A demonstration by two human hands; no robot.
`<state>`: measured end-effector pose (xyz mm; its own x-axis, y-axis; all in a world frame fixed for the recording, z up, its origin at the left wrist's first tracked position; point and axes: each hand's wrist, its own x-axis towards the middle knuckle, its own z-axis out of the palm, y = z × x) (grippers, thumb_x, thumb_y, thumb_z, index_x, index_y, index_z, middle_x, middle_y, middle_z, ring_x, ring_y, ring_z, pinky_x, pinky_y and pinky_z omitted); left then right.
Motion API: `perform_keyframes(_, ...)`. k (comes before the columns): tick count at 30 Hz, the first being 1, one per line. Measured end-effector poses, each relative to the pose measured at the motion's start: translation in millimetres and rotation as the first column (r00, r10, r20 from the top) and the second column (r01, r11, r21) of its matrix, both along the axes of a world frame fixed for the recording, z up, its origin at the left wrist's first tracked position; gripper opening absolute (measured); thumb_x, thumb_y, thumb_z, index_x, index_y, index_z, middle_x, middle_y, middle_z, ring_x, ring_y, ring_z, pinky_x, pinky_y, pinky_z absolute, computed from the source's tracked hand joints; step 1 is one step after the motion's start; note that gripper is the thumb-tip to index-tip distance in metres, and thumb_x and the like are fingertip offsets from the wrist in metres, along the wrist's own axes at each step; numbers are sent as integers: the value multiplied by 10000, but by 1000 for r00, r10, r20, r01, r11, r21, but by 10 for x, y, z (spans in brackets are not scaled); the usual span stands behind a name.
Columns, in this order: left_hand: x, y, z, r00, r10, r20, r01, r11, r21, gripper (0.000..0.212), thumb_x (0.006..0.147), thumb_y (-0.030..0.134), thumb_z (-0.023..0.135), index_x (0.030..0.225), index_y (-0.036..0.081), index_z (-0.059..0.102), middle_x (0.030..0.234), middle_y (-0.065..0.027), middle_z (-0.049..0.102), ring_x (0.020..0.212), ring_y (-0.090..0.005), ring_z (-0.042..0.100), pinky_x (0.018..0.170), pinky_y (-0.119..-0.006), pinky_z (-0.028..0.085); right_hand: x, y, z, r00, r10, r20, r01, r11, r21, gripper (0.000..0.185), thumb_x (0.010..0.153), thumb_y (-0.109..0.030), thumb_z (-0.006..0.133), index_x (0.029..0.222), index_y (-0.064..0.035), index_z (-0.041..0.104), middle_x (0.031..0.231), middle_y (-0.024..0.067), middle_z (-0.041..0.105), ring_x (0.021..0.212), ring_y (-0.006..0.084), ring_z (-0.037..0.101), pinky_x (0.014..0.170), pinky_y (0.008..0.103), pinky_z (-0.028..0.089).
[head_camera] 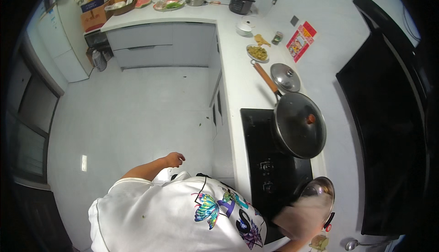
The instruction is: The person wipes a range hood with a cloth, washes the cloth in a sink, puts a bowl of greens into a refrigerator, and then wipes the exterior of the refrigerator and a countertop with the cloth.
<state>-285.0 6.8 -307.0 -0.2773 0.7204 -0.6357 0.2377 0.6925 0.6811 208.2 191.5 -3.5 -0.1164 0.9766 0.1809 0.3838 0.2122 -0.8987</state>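
My left hand hangs over the floor beside the counter, its fingers loosely curled and nothing seen in them. At the lower right, my right hand is blurred and mostly hidden behind a pale brownish cloth that it holds. That cloth overlaps a stainless steel pan at the near end of the black gas hob. On the hob's far end stands a wok with a wooden handle, covered by a glass lid with a reddish knob.
Beyond the wok, a metal lid, a plate of chopped food and a glass jar stand on the white counter. A dark range hood is at the right. A ladle lies at the lower right.
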Motion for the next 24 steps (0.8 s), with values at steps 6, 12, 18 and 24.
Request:
perform_keyframes(6, -525, -648, -195, 997, 15, -73, -19, 999, -49, 326, 792, 96, 557, 1095, 68, 674, 821, -118, 705, 671, -171, 690, 624, -309, 557, -2015, 265, -738, 918, 354, -179, -386, 900, -204, 317, 1000, -233, 434, 1181, -4, 556, 1069, 98, 628, 955, 189, 606, 860, 326, 486)
perform_keyframes(12, -1155, -2157, -509, 929, 273, -249, -315, 937, -149, 238, 808, 128, 581, 1008, 70, 696, 757, -123, 700, 587, -202, 684, 555, -329, 552, -3669, 1293, -1318, 980, 139, -142, -161, 974, -162, 388, 975, -262, 495, 1230, 30, 522, 1166, 236, 601, 1000, 338, 614, 883, 386, 490)
perform_keyframes(18, -1457, -2359, -817, 937, 238, -256, -315, 894, -320, 239, 800, 201, 631, 993, 97, 728, 881, -144, 714, 767, -259, 700, 730, -347, 562, -5129, 2088, -2497, 536, -59, 842, -262, 937, 233, 821, 838, -454, 646, 1441, -9, 312, 1508, 290, 222, 1369, 478, 240, 1110, 556, 227)
perform_keyframes(24, -2069, -1612, -1162, 889, 455, -45, -455, 870, -189, 307, 815, 254, 676, 1072, 89, 703, 1037, -140, 704, 973, -270, 671, 869, -337, 518, -6490, 3242, -2679, 625, -57, 779, -417, 819, 395, 698, 881, -358, 614, 1432, -38, 329, 1489, 296, 248, 1350, 493, 259, 1103, 554, 236)
